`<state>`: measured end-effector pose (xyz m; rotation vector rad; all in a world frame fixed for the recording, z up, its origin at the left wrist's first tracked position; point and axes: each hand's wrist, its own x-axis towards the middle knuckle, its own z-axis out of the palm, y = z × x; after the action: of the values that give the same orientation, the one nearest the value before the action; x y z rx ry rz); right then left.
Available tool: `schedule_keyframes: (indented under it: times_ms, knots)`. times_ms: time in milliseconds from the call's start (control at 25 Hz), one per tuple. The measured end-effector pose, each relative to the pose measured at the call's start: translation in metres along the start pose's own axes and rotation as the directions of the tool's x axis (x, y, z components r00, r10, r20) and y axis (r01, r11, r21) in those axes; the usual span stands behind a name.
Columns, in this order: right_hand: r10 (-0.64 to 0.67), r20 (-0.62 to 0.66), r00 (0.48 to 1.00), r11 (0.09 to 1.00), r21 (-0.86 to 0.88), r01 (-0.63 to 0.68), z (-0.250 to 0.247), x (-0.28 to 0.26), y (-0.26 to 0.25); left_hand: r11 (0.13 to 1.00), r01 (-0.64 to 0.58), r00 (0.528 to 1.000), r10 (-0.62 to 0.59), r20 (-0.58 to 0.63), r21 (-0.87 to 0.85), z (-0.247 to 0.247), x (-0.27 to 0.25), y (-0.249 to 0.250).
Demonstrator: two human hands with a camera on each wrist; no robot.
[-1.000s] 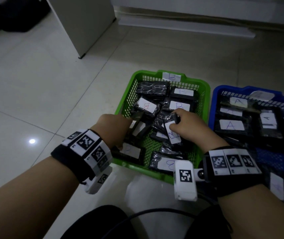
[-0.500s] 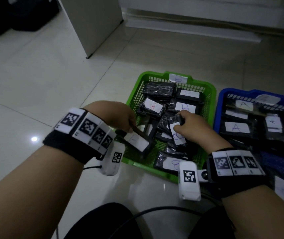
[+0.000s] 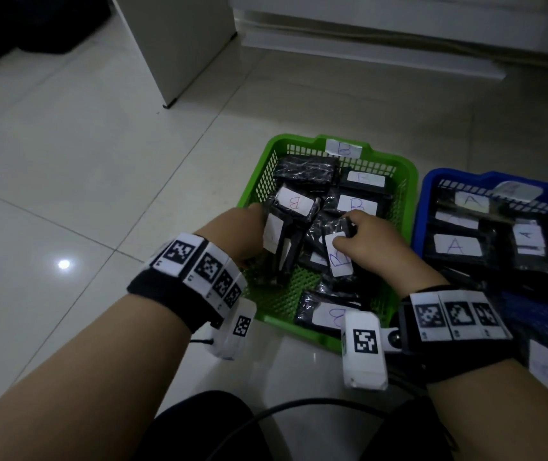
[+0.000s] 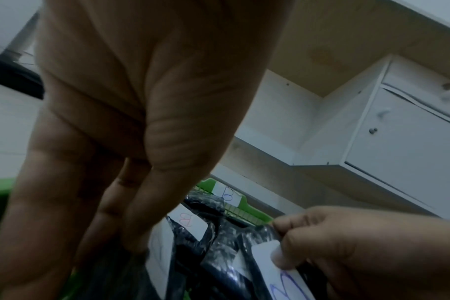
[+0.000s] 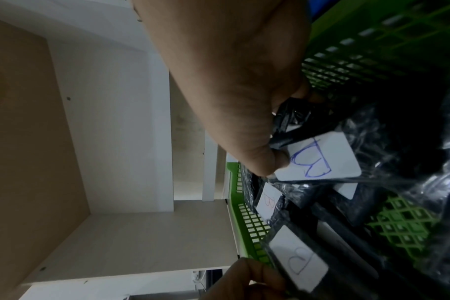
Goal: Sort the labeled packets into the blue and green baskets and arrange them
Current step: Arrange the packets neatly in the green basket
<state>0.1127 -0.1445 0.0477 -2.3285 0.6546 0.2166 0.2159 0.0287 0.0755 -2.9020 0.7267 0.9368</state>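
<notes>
A green basket [image 3: 408, 181] tagged B holds several black wrapped packets with white B labels. Beside it on the right stands a blue basket [image 3: 423, 207] with packets labelled A [image 3: 455, 245]. My left hand [image 3: 249, 234] grips a black packet [image 3: 276, 241] stood on edge at the green basket's left side, its white label facing right. My right hand [image 3: 369, 241] pinches another packet [image 3: 339, 257] by its top, thumb on its blue-inked B label [image 5: 319, 158], in the basket's middle. The left wrist view shows my left fingers [image 4: 141, 213] down along the packet.
Both baskets sit on a pale tiled floor [image 3: 83, 194]. A white cabinet panel [image 3: 179, 44] stands behind on the left and a low white ledge [image 3: 365, 51] runs along the back. A black cable [image 3: 282, 410] lies near my knees.
My left hand lifted a packet from the basket's front left, turned it upright and moved it further in along the left wall. My right hand kept hold of its B packet.
</notes>
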Motion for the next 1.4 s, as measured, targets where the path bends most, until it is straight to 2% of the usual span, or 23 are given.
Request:
schedule_keyframes:
  times_ms: [240, 360, 440, 560, 680, 760, 840, 920, 1000, 1080, 1240, 1320, 1400]
  knots:
    - [0.034, -0.050, 0.998, 0.966, 0.260, -0.020, 0.016, -0.006, -0.012, 0.990, -0.083, 0.996, 0.087, -0.032, 0.116, 0.014, 0.011, -0.003]
    - [0.094, -0.149, 0.984, 0.949, 0.313, -0.043, 0.016, -0.005, -0.014, 0.995, -0.091, 0.993, 0.095, -0.073, 0.052, 0.023, 0.015, -0.007]
    - [0.152, -0.174, 0.973, 0.902, 0.426, -0.065, 0.017, -0.002, -0.015, 0.994, -0.108, 0.987, 0.110, -0.119, 0.021, 0.023, 0.014, -0.010]
    - [0.207, 0.067, 0.976, 0.719, 0.666, -0.198, 0.030, -0.007, -0.029, 0.981, -0.192, 0.968, 0.195, -0.159, 0.037, 0.016, 0.009, -0.012]
    - [0.170, 0.258, 0.951, 0.636, 0.708, -0.306, 0.050, -0.013, -0.042, 0.958, -0.255, 0.932, 0.280, -0.228, 0.134, 0.012, 0.003, -0.021]
    - [0.145, 0.332, 0.932, 0.575, 0.739, -0.353, 0.055, -0.012, -0.046, 0.964, -0.219, 0.921, 0.256, -0.294, 0.153, 0.014, 0.004, -0.032]
    - [0.185, 0.309, 0.933, 0.543, 0.759, -0.359, 0.051, -0.006, -0.043, 0.972, -0.208, 0.919, 0.234, -0.317, 0.112, 0.017, 0.004, -0.038]
    - [0.235, 0.228, 0.945, 0.580, 0.747, -0.324, 0.044, -0.002, -0.043, 0.972, -0.220, 0.912, 0.235, -0.336, 0.083, 0.017, 0.003, -0.041]
    - [0.247, 0.163, 0.955, 0.677, 0.676, -0.291, 0.040, 0.000, -0.047, 0.975, -0.207, 0.909, 0.223, -0.353, 0.083, 0.017, 0.003, -0.041]
    - [0.224, 0.190, 0.956, 0.736, 0.610, -0.294, 0.043, 0.004, -0.053, 0.979, -0.185, 0.913, 0.205, -0.353, 0.090, 0.018, 0.004, -0.040]
    - [0.198, 0.373, 0.906, 0.708, 0.585, -0.395, 0.044, 0.004, -0.062, 0.978, -0.166, 0.921, 0.199, -0.334, 0.124, 0.023, 0.003, -0.038]
    - [0.190, 0.352, 0.917, 0.722, 0.583, -0.374, 0.038, 0.000, -0.061, 0.975, -0.158, 0.914, 0.204, -0.350, 0.156, 0.026, 0.003, -0.038]
    - [0.201, 0.259, 0.945, 0.680, 0.657, -0.325, 0.031, 0.002, -0.057, 0.978, -0.160, 0.914, 0.197, -0.355, 0.132, 0.028, 0.004, -0.039]
